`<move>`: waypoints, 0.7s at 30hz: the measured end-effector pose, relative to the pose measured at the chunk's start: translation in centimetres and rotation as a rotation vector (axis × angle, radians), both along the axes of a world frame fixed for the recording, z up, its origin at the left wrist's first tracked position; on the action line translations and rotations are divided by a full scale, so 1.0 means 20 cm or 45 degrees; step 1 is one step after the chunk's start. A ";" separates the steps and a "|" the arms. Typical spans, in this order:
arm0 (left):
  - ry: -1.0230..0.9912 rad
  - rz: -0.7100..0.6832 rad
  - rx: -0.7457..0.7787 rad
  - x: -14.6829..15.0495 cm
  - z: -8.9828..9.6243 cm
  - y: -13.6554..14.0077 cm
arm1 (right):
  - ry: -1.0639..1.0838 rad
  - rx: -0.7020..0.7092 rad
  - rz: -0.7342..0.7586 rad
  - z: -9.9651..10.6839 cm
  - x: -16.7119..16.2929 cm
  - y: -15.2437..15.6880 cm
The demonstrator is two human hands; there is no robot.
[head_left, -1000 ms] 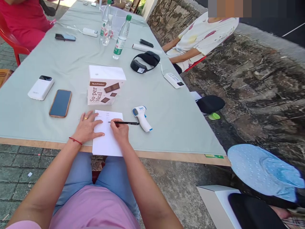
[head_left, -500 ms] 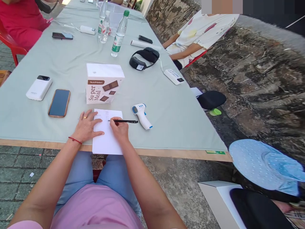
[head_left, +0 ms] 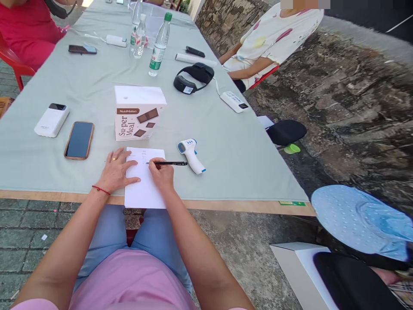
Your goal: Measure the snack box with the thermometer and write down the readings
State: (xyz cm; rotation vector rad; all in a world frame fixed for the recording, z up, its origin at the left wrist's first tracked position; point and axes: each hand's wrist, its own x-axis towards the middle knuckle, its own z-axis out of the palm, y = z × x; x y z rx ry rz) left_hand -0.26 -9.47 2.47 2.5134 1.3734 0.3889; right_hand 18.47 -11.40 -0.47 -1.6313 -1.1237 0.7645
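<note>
A white sheet of paper (head_left: 145, 193) lies at the table's near edge, with small handwriting near its top. My left hand (head_left: 118, 171) rests flat with fingers spread, its fingertips on the paper's left side. In my right hand (head_left: 162, 174) is a black pen (head_left: 172, 163), its tip at the paper below the writing. Just beyond the paper stands a white and pink NutriMotion box (head_left: 138, 114). To the right of my right hand lies a white infrared thermometer (head_left: 192, 157). A phone (head_left: 79, 140) and a white power bank (head_left: 52, 120) lie to the left.
Farther up the cloth-covered table (head_left: 232, 159) are a green-capped water bottle (head_left: 158, 51), a black head strap device (head_left: 193, 79) and another power bank (head_left: 234, 102). People sit at both sides. A light blue hat (head_left: 358, 219) is at the right, near the table corner.
The camera view has shifted slightly. Both hands stay in nearly the same place on the paper, the pen still at the writing.
</note>
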 end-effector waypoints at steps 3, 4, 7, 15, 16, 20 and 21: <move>-0.009 -0.004 0.002 0.00 0.00 0.00 | 0.008 0.002 -0.023 0.00 0.00 0.00; -0.012 -0.004 0.003 -0.01 0.00 0.00 | 0.006 -0.002 -0.021 0.00 0.00 0.00; -0.015 -0.005 0.000 -0.01 0.00 0.00 | -0.008 -0.020 -0.011 0.01 0.00 0.00; -0.036 -0.002 -0.003 -0.01 -0.01 0.00 | -0.036 -0.052 0.016 0.01 0.00 0.00; -0.033 -0.001 -0.005 -0.01 -0.01 0.00 | -0.029 -0.052 0.009 0.01 0.00 0.00; -0.021 -0.004 -0.008 -0.01 0.00 0.00 | 0.083 0.006 -0.095 0.01 0.00 0.00; -0.020 -0.004 -0.006 -0.01 0.00 0.00 | 0.124 0.030 -0.120 0.00 0.01 0.01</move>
